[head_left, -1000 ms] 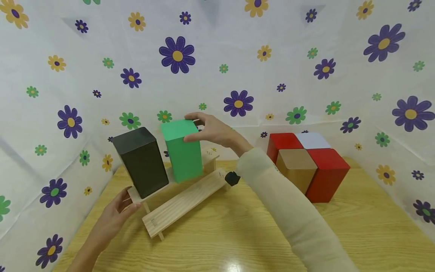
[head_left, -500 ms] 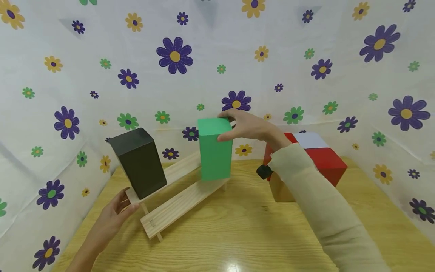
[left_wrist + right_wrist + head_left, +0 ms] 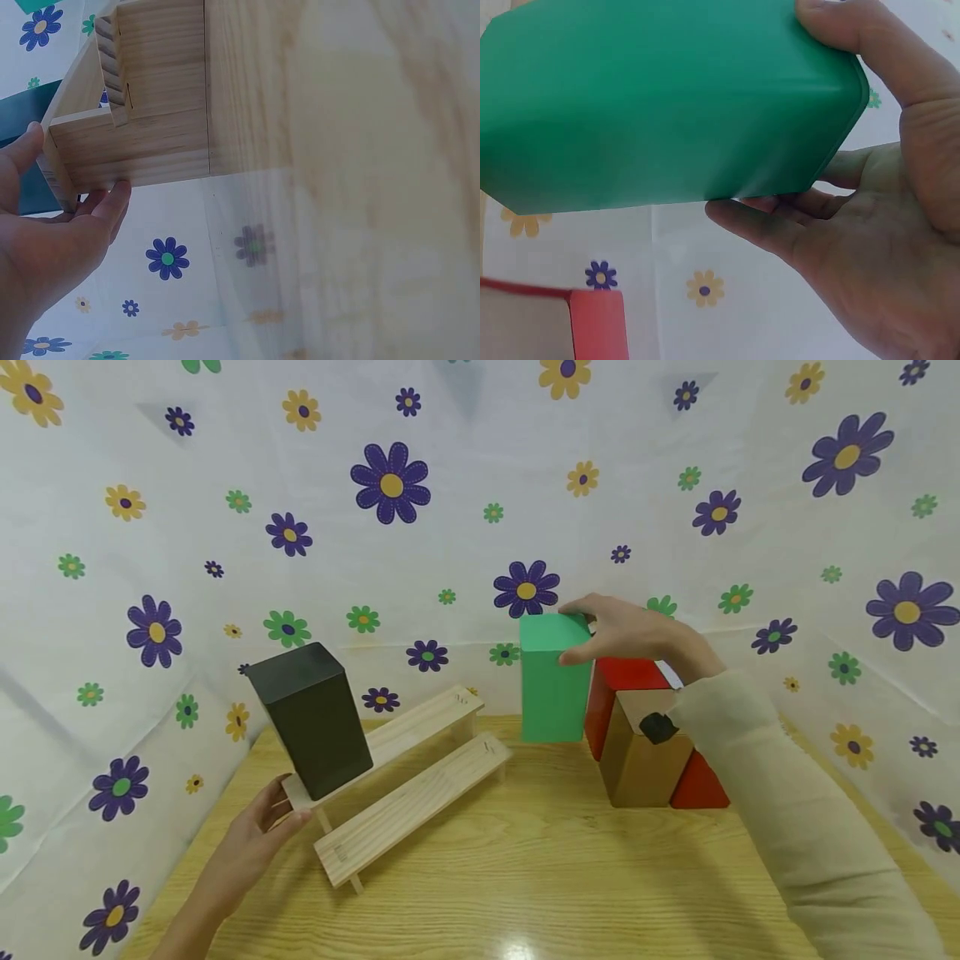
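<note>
My right hand (image 3: 622, 631) grips a green box (image 3: 555, 693) near its top, thumb on the near face and fingers behind. The green box stands upright in the head view, between the wooden stand and the other boxes; whether its base touches the table I cannot tell. In the right wrist view the green box (image 3: 667, 112) fills the upper part. At the left, my left hand (image 3: 251, 847) pinches the near end of the upper step of a two-step wooden stand (image 3: 412, 810). On that step sits a black box (image 3: 318, 727), just beyond my fingers.
A brown box (image 3: 645, 777) stands at the right among red boxes (image 3: 628, 672), and a white one is mostly hidden behind my right arm. A flower-printed cloth (image 3: 465, 535) walls in the wooden table (image 3: 480, 893) at the back and sides.
My right hand has carried the green box rightward, from over the stand's upper step to beside the red and brown boxes. The left hand and black box have stayed put.
</note>
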{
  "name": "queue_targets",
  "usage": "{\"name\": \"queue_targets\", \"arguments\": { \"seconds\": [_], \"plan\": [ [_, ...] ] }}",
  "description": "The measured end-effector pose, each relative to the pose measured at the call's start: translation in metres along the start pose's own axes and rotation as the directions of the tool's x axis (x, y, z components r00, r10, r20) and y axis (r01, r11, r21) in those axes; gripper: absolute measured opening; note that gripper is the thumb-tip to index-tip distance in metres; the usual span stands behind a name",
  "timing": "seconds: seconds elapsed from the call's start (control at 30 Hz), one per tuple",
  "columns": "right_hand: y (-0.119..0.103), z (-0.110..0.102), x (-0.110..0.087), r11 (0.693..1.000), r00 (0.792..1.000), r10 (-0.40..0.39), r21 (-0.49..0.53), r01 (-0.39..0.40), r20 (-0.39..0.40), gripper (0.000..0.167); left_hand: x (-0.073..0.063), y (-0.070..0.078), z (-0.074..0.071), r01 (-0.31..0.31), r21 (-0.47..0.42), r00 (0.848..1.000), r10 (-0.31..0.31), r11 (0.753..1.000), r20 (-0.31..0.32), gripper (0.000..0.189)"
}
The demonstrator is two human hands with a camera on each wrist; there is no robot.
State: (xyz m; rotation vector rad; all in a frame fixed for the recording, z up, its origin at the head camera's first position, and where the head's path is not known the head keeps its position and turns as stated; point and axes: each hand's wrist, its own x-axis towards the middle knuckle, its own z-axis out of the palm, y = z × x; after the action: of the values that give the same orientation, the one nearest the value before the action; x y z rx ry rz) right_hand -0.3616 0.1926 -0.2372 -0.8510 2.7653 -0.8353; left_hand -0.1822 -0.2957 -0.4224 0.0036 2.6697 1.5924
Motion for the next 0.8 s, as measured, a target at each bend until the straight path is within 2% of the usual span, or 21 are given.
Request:
{"name": "queue_targets", "arguments": {
  "seconds": [0.2,0.6,0.8],
  "plan": [
    [0.015,-0.002,0.000,1.000,1.000,0.016,0.004,-0.016,-0.007,0.084,0.000,0.002,0.001,-0.007,-0.010,1.000,0.007,1.000,-0.001,0.081],
    [0.043,0.015,0.003,1.000,0.999,0.024,0.018,-0.024,0.025,0.082,-0.002,0.001,0.003,0.001,-0.006,1.000,-0.001,1.000,-0.009,0.082],
    [0.051,0.024,0.005,0.999,0.997,0.034,-0.017,-0.033,0.064,0.090,-0.002,0.002,0.001,0.000,-0.003,1.000,0.000,1.000,0.003,0.083]
  ]
}}
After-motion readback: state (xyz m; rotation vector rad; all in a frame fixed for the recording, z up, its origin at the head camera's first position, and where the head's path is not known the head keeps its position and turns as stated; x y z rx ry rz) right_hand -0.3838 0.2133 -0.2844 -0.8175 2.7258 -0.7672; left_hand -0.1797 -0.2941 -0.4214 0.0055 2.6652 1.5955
